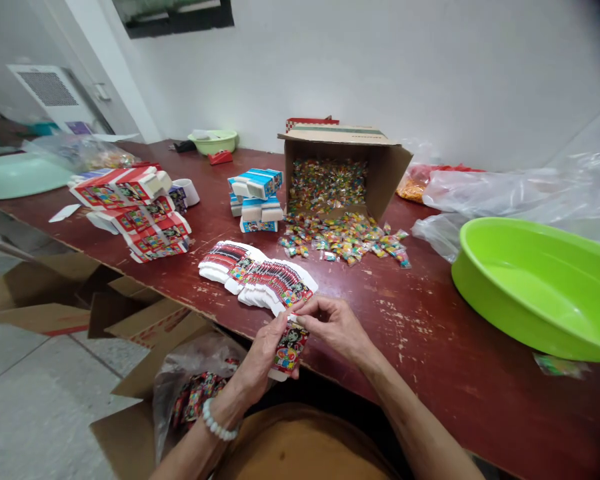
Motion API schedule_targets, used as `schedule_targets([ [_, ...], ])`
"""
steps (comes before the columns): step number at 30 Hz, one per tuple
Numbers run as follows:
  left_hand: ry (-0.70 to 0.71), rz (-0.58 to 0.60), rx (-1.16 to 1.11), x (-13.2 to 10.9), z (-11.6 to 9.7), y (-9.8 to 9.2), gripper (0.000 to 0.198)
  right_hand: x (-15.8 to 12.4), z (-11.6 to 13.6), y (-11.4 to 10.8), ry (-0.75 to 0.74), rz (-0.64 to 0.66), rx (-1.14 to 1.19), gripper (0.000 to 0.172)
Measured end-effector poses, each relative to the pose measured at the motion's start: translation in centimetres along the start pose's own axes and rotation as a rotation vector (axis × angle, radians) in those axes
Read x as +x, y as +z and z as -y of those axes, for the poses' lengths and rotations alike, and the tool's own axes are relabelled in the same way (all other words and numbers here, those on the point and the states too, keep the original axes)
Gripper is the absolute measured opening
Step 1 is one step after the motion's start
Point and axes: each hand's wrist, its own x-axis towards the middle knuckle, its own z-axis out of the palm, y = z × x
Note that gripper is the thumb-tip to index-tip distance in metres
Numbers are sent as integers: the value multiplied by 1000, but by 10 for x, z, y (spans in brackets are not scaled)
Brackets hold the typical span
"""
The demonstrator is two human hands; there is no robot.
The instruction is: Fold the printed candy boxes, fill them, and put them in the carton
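Over the table's near edge, my left hand (265, 350) is closed around a small printed candy box (291, 347), red and black with colourful pictures. My right hand (333, 327) pinches the white flap at the box's top end with thumb and fingers. A white flap also sticks out at the bottom end. Just beyond my hands lies a fanned row of flat, unfilled boxes (280, 280) of the same print. Behind it, small wrapped candies (347, 237) spill from a cardboard carton (390, 177) lying on its side.
Bundled red-and-white boxes (155, 227) and blue boxes (257, 200) are stacked on the table (395, 380). A lime-green basin (535, 293) stands right, beside plastic bags (525, 190). Below left, an open carton (130, 427) has a plastic bag of printed boxes (197, 397) in it.
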Motion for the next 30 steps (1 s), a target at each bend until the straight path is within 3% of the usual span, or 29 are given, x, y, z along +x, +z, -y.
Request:
schedule_targets([
  [4, -41, 1, -15, 0, 0, 3, 65, -8, 7, -4, -179, 67, -234, 14],
  [8, -109, -68, 42, 7, 2, 9, 72, -10, 8, -9, -314, 37, -435, 11],
  [13, -101, -12, 78, 19, -4, 18, 79, -1, -2, -18, -117, -42, -174, 7],
  [16, -106, 27, 68, 22, -5, 19, 77, 0, -6, -23, -90, -71, -140, 7],
  [22, -166, 30, 41, 26, -1, 16, 71, -2, -1, -33, -105, 67, -206, 13],
  [26, -188, -23, -73, 31, -5, 20, 69, -9, -5, -27, -46, 84, -120, 12],
  [30, -166, -82, -189, 32, 0, 25, 70, -6, -15, -35, -66, 135, -41, 28],
])
